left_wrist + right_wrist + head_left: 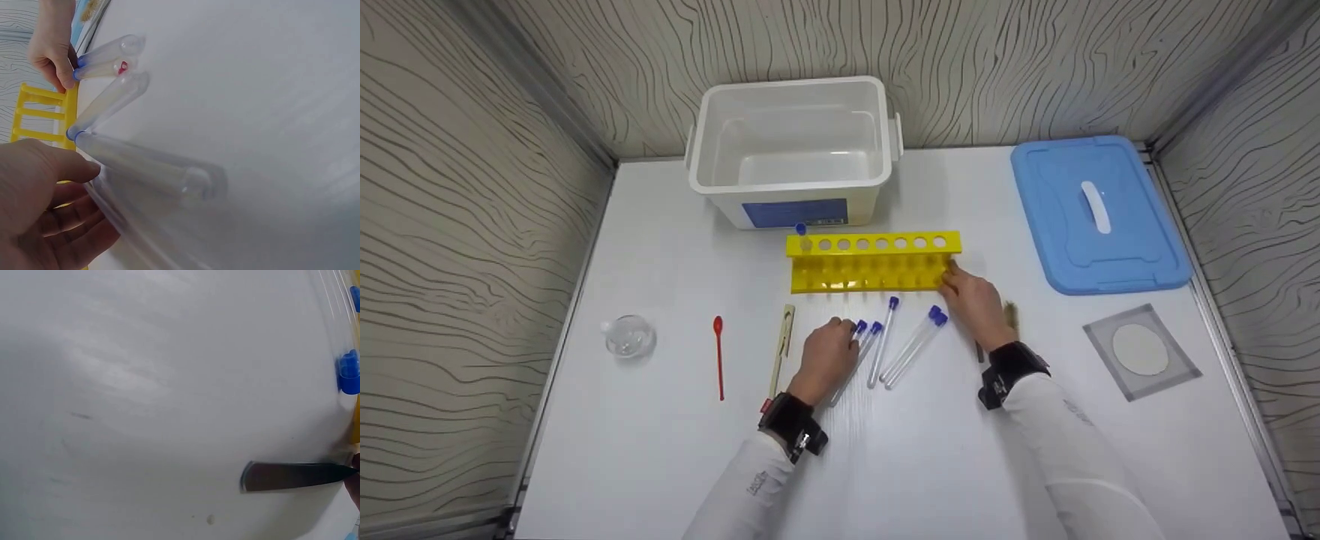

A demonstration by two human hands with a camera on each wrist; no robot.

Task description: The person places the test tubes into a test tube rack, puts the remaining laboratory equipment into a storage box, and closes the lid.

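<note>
My left hand (829, 352) pinches the capped end of a clear test tube (129, 236) between thumb and fingers. Beside it on the table lie several more test tubes (883, 341) with blue caps, pointing towards the rack. My right hand (979, 304) grips the right end of the yellow test tube rack (874, 283), its thumb on the rack's edge in the left wrist view. One blue-capped tube (801, 229) stands in the rack's leftmost hole. Under the right wrist lies a dark flat strip (292, 477), partly hidden in the head view.
Behind the rack stands a white bin (791, 191). Its blue lid (1057, 217) lies at the right, above a grey mat with a white disc (1140, 349). A wooden clamp (781, 341), a red spoon (719, 360) and a glass vessel (628, 336) lie left. Brush bristles (1011, 315) show beside the right wrist.
</note>
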